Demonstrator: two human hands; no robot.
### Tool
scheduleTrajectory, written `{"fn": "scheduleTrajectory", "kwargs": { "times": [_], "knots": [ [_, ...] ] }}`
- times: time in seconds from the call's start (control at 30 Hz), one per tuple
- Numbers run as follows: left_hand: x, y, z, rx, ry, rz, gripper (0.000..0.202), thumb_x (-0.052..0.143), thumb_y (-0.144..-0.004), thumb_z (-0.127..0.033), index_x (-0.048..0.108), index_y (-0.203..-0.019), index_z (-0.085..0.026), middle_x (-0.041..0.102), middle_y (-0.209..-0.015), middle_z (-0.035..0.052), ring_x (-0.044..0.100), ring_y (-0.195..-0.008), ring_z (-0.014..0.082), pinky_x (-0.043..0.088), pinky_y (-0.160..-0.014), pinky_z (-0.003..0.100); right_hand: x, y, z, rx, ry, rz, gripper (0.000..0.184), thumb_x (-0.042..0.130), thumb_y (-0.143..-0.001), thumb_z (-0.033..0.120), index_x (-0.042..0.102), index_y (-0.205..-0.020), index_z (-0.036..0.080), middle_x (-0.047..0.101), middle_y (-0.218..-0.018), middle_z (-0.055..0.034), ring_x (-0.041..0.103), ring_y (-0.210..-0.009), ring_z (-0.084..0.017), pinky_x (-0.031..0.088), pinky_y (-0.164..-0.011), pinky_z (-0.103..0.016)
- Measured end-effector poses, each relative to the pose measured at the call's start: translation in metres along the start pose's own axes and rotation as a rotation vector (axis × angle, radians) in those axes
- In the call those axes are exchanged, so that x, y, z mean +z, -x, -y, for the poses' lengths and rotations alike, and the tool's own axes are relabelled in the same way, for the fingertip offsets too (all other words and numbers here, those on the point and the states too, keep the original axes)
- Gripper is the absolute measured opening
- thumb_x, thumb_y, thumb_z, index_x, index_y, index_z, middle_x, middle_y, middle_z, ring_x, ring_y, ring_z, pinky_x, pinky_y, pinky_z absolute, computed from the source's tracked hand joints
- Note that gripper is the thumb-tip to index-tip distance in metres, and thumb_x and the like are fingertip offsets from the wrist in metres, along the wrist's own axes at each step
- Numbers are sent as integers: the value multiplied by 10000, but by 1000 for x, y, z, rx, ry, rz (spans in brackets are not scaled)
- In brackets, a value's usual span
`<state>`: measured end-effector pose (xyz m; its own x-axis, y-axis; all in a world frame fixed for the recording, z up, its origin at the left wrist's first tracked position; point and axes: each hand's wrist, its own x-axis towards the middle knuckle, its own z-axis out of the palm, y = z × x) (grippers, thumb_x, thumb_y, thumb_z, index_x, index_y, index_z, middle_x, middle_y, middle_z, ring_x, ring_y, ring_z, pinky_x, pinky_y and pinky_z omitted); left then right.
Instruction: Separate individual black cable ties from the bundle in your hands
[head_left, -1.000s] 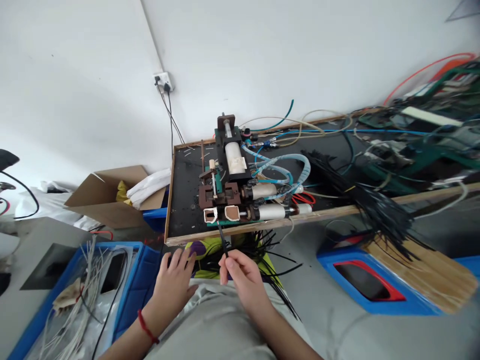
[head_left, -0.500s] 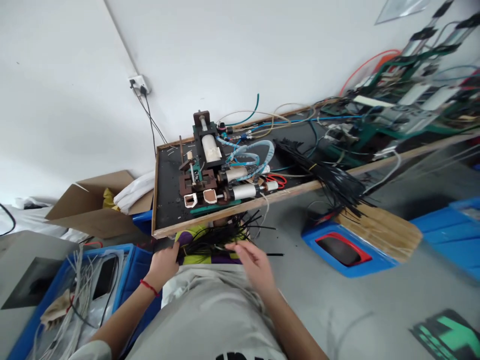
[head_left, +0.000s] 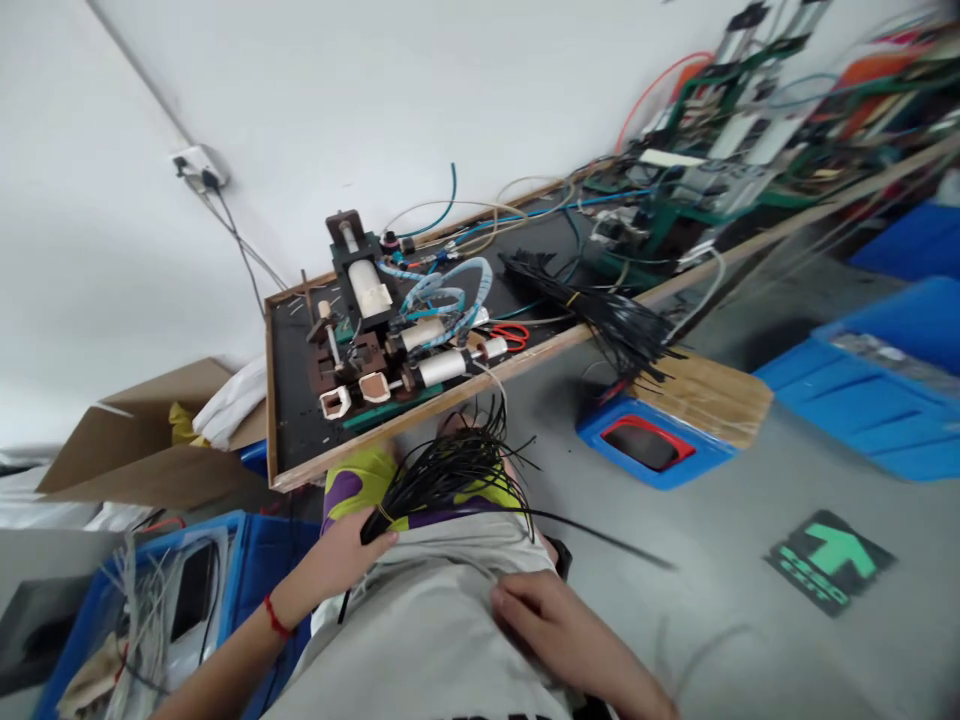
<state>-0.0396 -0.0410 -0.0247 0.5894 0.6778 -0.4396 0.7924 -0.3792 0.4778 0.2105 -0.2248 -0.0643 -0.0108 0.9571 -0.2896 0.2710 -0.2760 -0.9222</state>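
Observation:
My left hand (head_left: 346, 555) is closed around the tied end of a bundle of black wires (head_left: 442, 470), just above my lap. A yellowish band (head_left: 385, 513) circles the bundle near my fingers. Its loose ends fan out to the right, and one long strand reaches toward the floor. Against the front of my light shirt (head_left: 420, 640) rests my right hand (head_left: 559, 625), fingers curled and thumb pressed in. What it grips, if anything, is hidden.
Ahead stands a wood-edged bench (head_left: 450, 400) carrying a pneumatic fixture (head_left: 367, 300), red-handled scissors (head_left: 510, 337) and another banded black bundle (head_left: 592, 305), overhanging the edge. A blue bin (head_left: 240, 560) and cardboard box (head_left: 142, 440) are at left; a blue box (head_left: 652, 450) lies right.
My right hand has drawn back from the bundle to my shirt. The left hand has turned the bundle, whose loose ends now spread more openly. The view has swung right.

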Motion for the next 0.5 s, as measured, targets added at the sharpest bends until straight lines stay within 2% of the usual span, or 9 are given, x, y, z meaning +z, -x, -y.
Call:
{"fn": "scheduleTrajectory", "kwargs": {
  "times": [0.1, 0.17, 0.2, 0.23, 0.27, 0.33, 0.4, 0.47, 0.5],
  "knots": [
    [-7, -17, -49, 122, 222, 99, 349, 583, -924, -389, 675, -1195, -188, 732, -1209, 59, 644, -1107, 269, 467, -979, 336, 11, -11, 9, -141, -257, -110, 286, 625, -935, 451, 743, -1094, 246, 738, -1051, -73, 624, -965, -278, 443, -857, -365],
    [1, -35, -81, 139, 443, 260, 235, 665, -842, -300, 690, -1051, -194, 745, -1013, 20, 658, -930, 236, 492, -878, 327, 12, -26, 7, -218, -486, -215, 507, 769, -807, 534, 698, -1224, 254, 702, -1186, -99, 591, -1099, -317, 416, -977, -418],
    [10, -47, -95, 98, 554, 417, 200, 708, -790, -258, 675, -978, -198, 721, -868, -9, 637, -771, 198, 503, -766, 308, 12, -34, 5, -245, -638, -266, 560, 811, -741, 578, 711, -1183, 251, 704, -1158, -101, 591, -1103, -325, 416, -992, -432],
    [21, -59, -108, -12, 657, 608, 228, 758, -722, -218, 642, -918, -204, 660, -694, -42, 570, -603, 164, 484, -644, 294, 10, -43, 1, -255, -815, -323, 547, 831, -694, 608, 728, -1097, 252, 713, -1085, -91, 603, -1078, -323, 428, -990, -435],
    [34, -73, -119, -49, 678, 715, 265, 771, -694, -209, 612, -907, -210, 581, -559, -70, 483, -471, 145, 439, -530, 282, 7, -52, -3, -247, -1001, -392, 496, 842, -670, 611, 729, -1001, 260, 713, -991, -70, 623, -1027, -309, 451, -967, -428],
    [65, -103, -137, -154, 742, 884, 309, 780, -679, -232, 534, -866, -239, 469, -436, -103, 359, -357, 123, 331, -419, 246, -1, -69, -17, -164, -1311, -568, 346, 859, -673, 535, 686, -821, 275, 661, -784, -12, 642, -842, -249, 503, -869, -385],
    [95, -131, -150, -204, 787, 980, 363, 799, -678, -283, 447, -758, -251, 408, -410, -106, 299, -342, 97, 272, -397, 215, -11, -81, -34, -32, -1464, -705, 366, 830, -712, 512, 575, -636, 262, 548, -611, 24, 593, -650, -202, 526, -734, -353],
    [116, -154, -158, -248, 858, 1018, 457, 825, -659, -313, 376, -722, -261, 367, -401, -115, 261, -332, 86, 199, -381, 191, -24, -88, -47, 51, -1404, -701, 568, 722, -749, 669, 412, -520, 251, 436, -514, 34, 533, -529, -189, 508, -601, -351],
    [122, -162, -162, -267, 897, 1057, 479, 844, -642, -320, 373, -693, -253, 374, -412, -106, 252, -332, 77, 166, -376, 185, -32, -90, -51, 64, -1315, -646, 640, 653, -741, 763, 354, -501, 250, 402, -488, 34, 520, -496, -192, 489, -548, -352]
  ]
}}
